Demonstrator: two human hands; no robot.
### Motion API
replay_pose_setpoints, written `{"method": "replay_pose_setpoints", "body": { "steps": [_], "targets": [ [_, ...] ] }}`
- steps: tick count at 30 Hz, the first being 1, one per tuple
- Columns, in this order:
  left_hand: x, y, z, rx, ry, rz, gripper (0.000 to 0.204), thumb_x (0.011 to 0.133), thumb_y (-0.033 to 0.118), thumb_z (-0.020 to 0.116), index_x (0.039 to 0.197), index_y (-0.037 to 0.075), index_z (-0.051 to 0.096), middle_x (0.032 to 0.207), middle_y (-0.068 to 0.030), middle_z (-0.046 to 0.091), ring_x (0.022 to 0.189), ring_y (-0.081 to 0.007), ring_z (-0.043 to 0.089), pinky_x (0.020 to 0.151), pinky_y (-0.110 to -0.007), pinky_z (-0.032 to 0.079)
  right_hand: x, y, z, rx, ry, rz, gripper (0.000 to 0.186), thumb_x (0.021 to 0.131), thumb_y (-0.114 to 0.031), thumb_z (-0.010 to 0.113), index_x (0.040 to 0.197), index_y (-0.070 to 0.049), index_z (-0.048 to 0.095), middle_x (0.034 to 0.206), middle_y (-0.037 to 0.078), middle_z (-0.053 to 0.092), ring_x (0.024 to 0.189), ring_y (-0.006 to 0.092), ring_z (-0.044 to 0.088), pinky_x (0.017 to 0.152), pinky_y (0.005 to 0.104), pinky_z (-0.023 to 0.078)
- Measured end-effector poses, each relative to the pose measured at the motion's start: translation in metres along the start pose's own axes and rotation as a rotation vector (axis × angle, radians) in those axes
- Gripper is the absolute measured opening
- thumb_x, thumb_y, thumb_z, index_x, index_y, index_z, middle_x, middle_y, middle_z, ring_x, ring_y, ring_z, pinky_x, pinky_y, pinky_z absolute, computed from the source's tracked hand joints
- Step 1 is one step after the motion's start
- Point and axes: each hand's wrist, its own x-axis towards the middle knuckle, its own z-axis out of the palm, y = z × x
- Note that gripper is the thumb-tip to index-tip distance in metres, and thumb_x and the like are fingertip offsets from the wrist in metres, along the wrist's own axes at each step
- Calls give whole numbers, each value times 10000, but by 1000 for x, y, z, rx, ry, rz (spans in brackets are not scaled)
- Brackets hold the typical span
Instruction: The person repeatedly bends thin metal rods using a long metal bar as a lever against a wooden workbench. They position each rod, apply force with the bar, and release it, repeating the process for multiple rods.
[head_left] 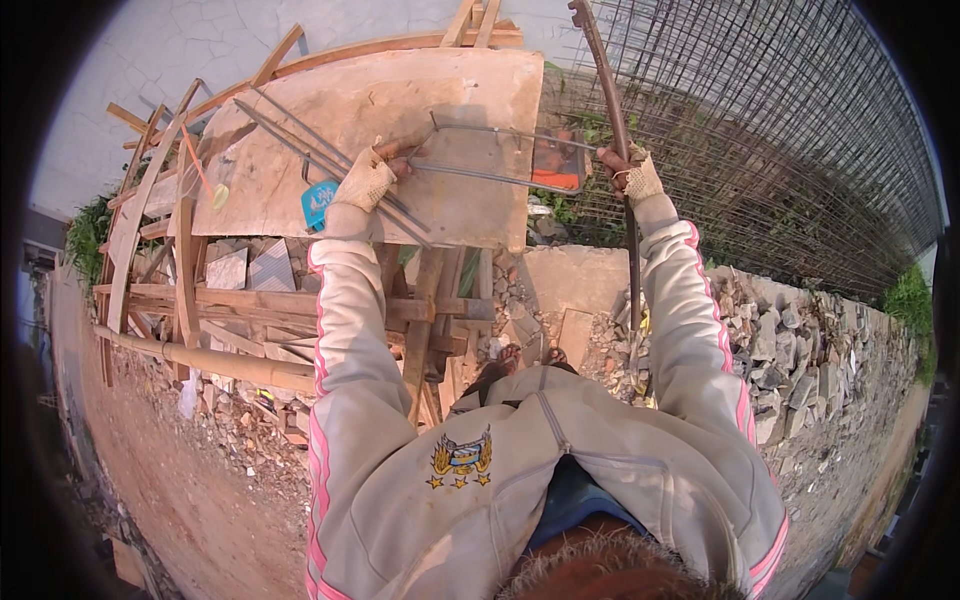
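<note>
My left hand (375,178), in a worn pale glove with bare fingertips, closes around one end of a thin steel rod bent into a long rectangular frame (500,179). The frame reaches rightward past the board's edge. My right hand (630,172), gloved alike, grips a long dark steel bar (606,80) standing roughly lengthwise in view. The frame's far end comes up to the right fingers; whether they also pinch it, I cannot tell. Several straight steel rods (290,140) lie on the wooden board (440,85) beneath my left wrist.
A light-blue flat piece (318,203) lies by my left wrist. Timber framing (250,297) supports the board. Something orange (556,180) sits beyond its right edge. Stacked steel mesh (760,120) stands at the far right. Broken rubble (790,350) lies at right, below the mesh.
</note>
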Motion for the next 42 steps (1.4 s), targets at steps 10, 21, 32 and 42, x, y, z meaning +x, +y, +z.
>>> {"method": "replay_pose_setpoints", "body": {
  "steps": [10, 21, 32, 42],
  "targets": [
    [29, 8, 33, 767, 225, -244, 378, 825, 263, 694, 1156, 80, 704, 922, -193, 694, 922, -307, 680, 794, -399, 512, 4, 26, 2, 9, 23, -39, 248, 839, -262, 795, 900, -94, 623, 586, -21, 536, 422, 87, 448, 379, 288, 324],
    [66, -19, 71, 1231, 527, -308, 407, 808, 257, 655, 1156, 51, 609, 1112, -141, 667, 1045, -315, 665, 880, -436, 547, -9, 26, 11, 69, 64, 22, 263, 861, -242, 769, 938, -59, 596, 628, 3, 533, 400, 96, 432, 335, 293, 335],
    [72, -22, 73, 1319, 498, -334, 415, 796, 276, 700, 1130, 50, 600, 1052, -128, 684, 1027, -306, 671, 848, -446, 550, -64, -6, -62, -114, 57, 27, 340, 943, -396, 686, 967, -67, 603, 672, -36, 514, 516, 62, 420, 473, 256, 332],
    [89, -14, 99, 1397, 647, -540, 420, 811, 265, 664, 1176, 66, 599, 1092, -141, 671, 1063, -320, 650, 838, -481, 540, -67, -7, -188, -363, -154, -81, 326, 974, -372, 649, 916, -58, 584, 663, -66, 454, 603, 61, 394, 543, 249, 310]
  ]
}}
